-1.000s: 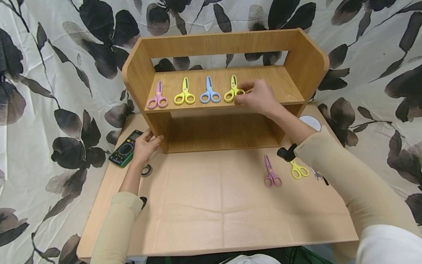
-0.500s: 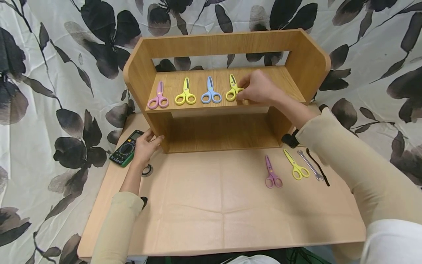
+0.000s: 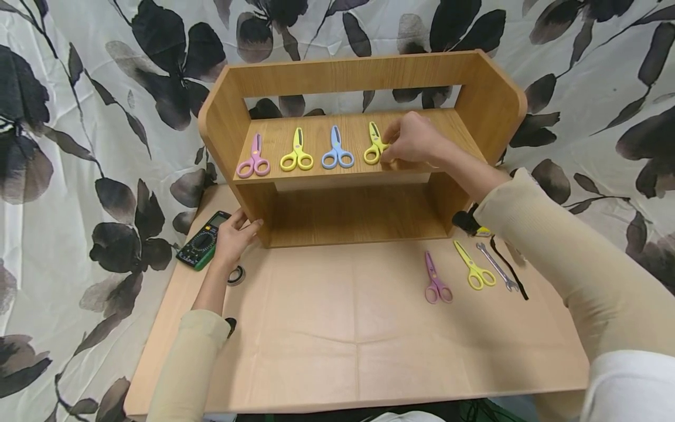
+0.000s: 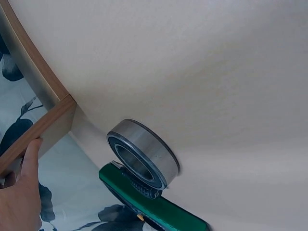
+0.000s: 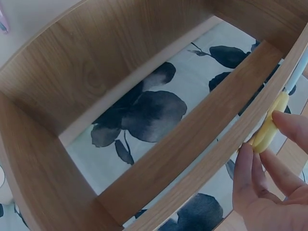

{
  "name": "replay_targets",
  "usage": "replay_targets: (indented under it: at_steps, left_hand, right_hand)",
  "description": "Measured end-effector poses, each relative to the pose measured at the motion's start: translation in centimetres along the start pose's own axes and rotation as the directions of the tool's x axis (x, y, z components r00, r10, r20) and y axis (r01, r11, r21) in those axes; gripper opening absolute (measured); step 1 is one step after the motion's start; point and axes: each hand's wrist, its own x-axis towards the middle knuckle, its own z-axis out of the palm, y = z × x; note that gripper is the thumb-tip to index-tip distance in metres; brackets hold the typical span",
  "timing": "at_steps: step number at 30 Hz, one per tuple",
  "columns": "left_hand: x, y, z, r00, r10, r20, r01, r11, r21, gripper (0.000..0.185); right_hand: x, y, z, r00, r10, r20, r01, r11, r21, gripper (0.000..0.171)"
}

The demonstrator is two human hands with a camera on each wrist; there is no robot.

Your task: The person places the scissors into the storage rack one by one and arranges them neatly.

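Note:
A wooden shelf unit [image 3: 490, 99] stands at the back of the table. Its upper board carries pink scissors [image 3: 253, 163], yellow scissors [image 3: 297, 156], blue scissors [image 3: 337, 155] and a second yellow pair [image 3: 374, 149] in a row. My right hand [image 3: 408, 146] pinches a handle ring of that last yellow pair [image 5: 268, 129], with fingertips [image 5: 246, 166] on either side of it. My left hand [image 3: 232, 234] rests with straight fingers against the unit's lower left corner [image 4: 53, 120]; its thumb [image 4: 30, 163] lies along the edge.
Purple scissors [image 3: 436, 282], yellow scissors [image 3: 474, 269], a wrench [image 3: 497, 267] and a black strap [image 3: 508, 266] lie on the table at the right. A green multimeter [image 3: 203, 240] and a steel bearing ring [image 4: 144, 156] sit by my left hand. Flowered cloth hangs behind.
My right hand has stayed at the rightmost yellow scissors on the shelf and lifted slightly. The right forearm has shifted, uncovering the wrench and table scissors. The left hand has not moved.

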Motion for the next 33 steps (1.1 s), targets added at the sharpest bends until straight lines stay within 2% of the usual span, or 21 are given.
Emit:
replay_targets:
  at_steps: [6,21,33]
  left_hand:
    - [-0.30,0.23,0.06,1.000,0.000,0.000,0.000,1.000,0.001,0.071]
    - [-0.23,0.02,0.06,1.000,0.008,0.001,-0.008,1.000,-0.019,0.072]
    - [-0.10,-0.09,0.05,1.000,0.002,0.000,-0.002,1.000,-0.021,0.072]
  right_hand:
    - [-0.24,0.22,0.11,1.000,-0.008,0.019,0.009,1.000,-0.028,0.042]
    - [-0.49,0.24,0.04,0.999,-0.011,0.041,0.012,1.000,-0.025,0.045]
    - [-0.64,0.62,0.23,0.999,-0.049,0.008,0.049,0.998,-0.039,0.042]
